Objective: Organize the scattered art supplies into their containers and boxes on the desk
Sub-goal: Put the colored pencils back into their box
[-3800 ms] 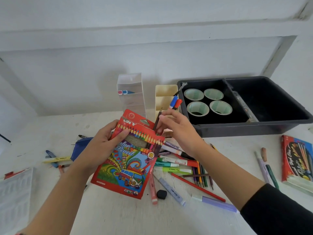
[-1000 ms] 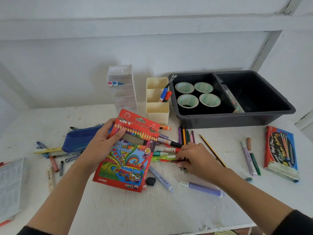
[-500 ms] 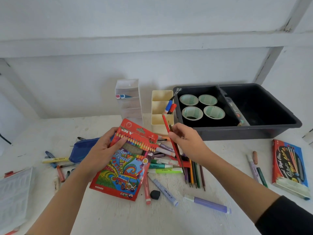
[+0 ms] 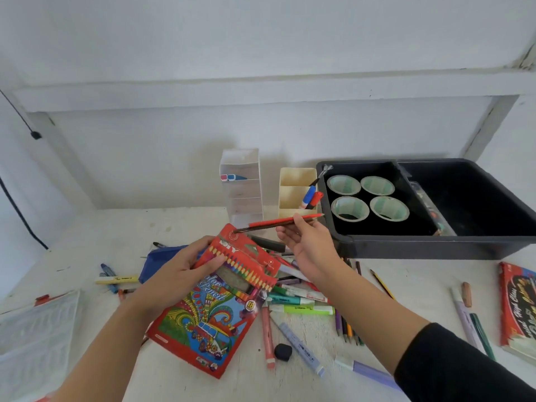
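Observation:
My left hand (image 4: 179, 271) grips a red colour pencil box (image 4: 217, 309) by its upper left edge and holds it tilted above the desk. My right hand (image 4: 310, 245) pinches a red pencil and a dark pencil (image 4: 272, 223) held level, their left ends at the box's open top flap. Markers, highlighters and pencils (image 4: 301, 306) lie scattered on the white desk under and right of the box. A cream organiser (image 4: 294, 187) with two markers and a clear drawer unit (image 4: 242, 187) stand at the back.
A black bin (image 4: 435, 245) holding several tape rolls (image 4: 349, 208) sits at the back right. A second red pencil box (image 4: 519, 309) lies at the right edge, a blue pouch (image 4: 158, 259) and a clear plastic case (image 4: 34, 340) to the left. A black eraser (image 4: 282, 351) lies near front.
My right hand picked pencils from the pile, lifted them and turned them level at the box's top flap. My left hand kept hold of the box.

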